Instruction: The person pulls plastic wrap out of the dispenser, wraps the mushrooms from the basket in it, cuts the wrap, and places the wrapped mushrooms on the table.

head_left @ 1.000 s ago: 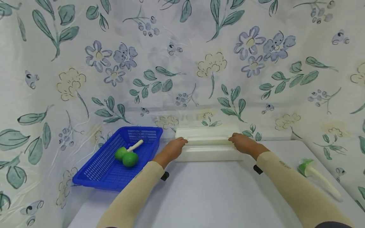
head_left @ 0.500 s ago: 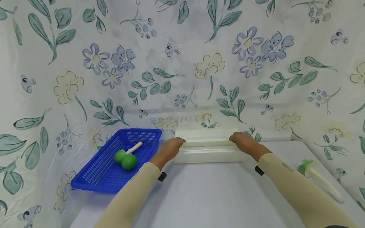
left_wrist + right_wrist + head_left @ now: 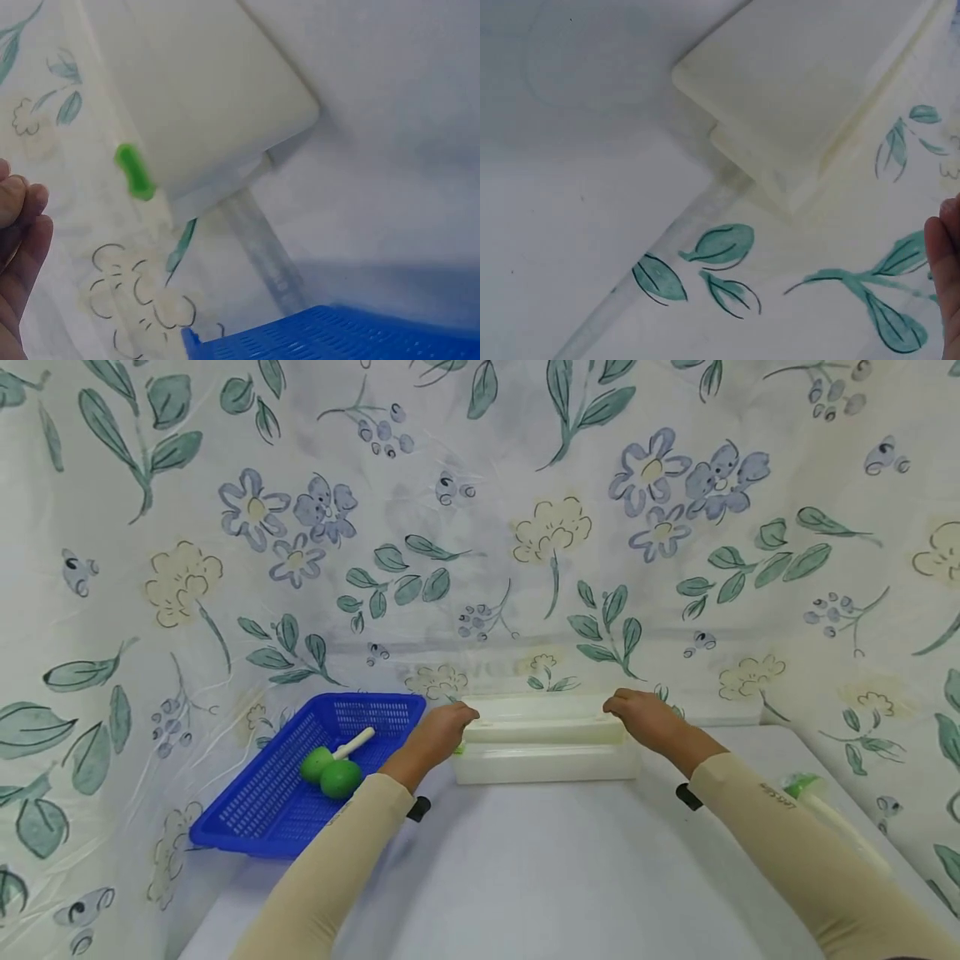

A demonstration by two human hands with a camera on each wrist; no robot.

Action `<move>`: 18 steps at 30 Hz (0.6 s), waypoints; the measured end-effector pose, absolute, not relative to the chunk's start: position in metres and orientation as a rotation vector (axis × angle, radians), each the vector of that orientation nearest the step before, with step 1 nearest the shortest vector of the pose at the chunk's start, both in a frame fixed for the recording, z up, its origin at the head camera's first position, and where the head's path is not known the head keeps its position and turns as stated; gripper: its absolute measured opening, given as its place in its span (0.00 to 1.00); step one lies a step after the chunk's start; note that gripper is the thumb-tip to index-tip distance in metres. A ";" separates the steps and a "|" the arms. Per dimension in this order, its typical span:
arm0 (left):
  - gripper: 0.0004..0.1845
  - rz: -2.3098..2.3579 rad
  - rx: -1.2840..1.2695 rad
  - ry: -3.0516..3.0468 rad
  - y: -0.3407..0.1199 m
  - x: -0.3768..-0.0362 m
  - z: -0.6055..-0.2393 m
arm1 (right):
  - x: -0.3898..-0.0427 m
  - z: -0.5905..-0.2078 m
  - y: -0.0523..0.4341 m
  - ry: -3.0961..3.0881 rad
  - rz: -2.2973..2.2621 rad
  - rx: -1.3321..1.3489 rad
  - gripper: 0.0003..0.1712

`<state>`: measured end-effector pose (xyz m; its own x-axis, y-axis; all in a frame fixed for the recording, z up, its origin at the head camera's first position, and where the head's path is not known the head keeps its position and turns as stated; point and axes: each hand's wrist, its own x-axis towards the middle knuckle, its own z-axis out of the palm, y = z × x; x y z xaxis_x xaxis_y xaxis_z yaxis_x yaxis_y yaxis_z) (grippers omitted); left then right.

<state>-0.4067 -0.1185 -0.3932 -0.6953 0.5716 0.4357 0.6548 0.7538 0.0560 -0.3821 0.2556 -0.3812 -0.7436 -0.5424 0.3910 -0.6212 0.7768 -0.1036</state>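
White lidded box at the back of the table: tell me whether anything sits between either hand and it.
Nothing visible does. The left hand is at the left end of the white lidded box and the right hand at its right end. The blue basket stands off to the left, clear of both.

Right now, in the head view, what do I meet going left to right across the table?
blue basket → green maracas in it → left hand → white box → right hand → green-and-white item past the right sleeve, blurred.
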 end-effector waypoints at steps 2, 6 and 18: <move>0.11 -0.300 -0.943 -2.558 -0.120 -0.405 -0.388 | -0.381 -0.376 0.256 -2.622 0.308 0.901 0.12; 0.12 -0.300 -0.970 -2.522 -0.123 -0.403 -0.374 | -0.380 -0.363 0.255 -2.625 0.272 0.872 0.14; 0.12 -0.188 -0.989 -2.446 -0.124 -0.394 -0.342 | -0.374 -0.332 0.255 -2.575 0.262 0.835 0.13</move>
<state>-0.3939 -0.1239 -0.3420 -0.6168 0.6158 0.4902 0.6837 0.7278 -0.0541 -0.3736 0.2554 -0.3323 -0.7318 -0.5166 0.4446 -0.5955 0.8019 -0.0485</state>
